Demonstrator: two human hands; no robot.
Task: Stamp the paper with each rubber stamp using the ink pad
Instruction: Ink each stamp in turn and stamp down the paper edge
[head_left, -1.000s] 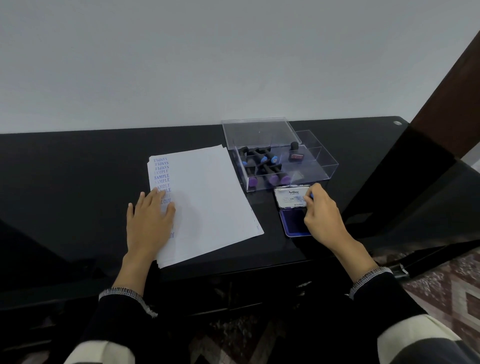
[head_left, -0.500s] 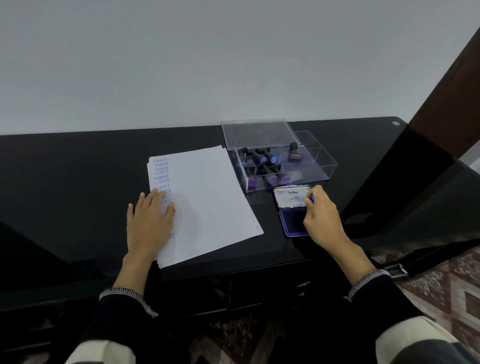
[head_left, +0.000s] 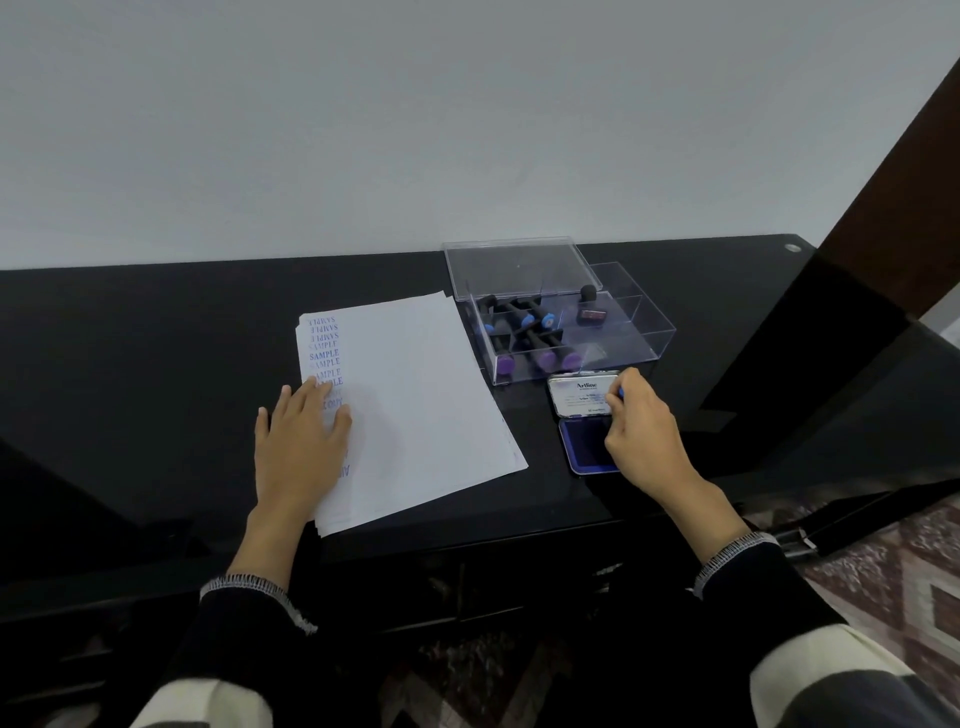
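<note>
A stack of white paper (head_left: 415, 395) lies on the black table, with a column of blue "SAMPLE" prints down its left edge. My left hand (head_left: 298, 441) rests flat on that edge, fingers apart. An open ink pad (head_left: 587, 441) with a dark blue pad and a raised silver lid (head_left: 582, 397) sits to the paper's right. My right hand (head_left: 641, 431) is closed over the pad's right side around a stamp; only its blue tip (head_left: 621, 392) shows between the fingers. A clear plastic box (head_left: 639, 332) behind the pad holds several black-handled stamps with blue and purple ends.
The box's clear lid (head_left: 519, 265) leans open behind it, toward the grey wall. A single dark stamp (head_left: 592, 314) lies in the box's right compartment. The black table (head_left: 156, 364) ends at a front edge just below my wrists; patterned floor shows at lower right.
Almost nothing differs. My right hand has stayed over the ink pad with the stamp, shifting only slightly; my left hand has stayed flat on the paper.
</note>
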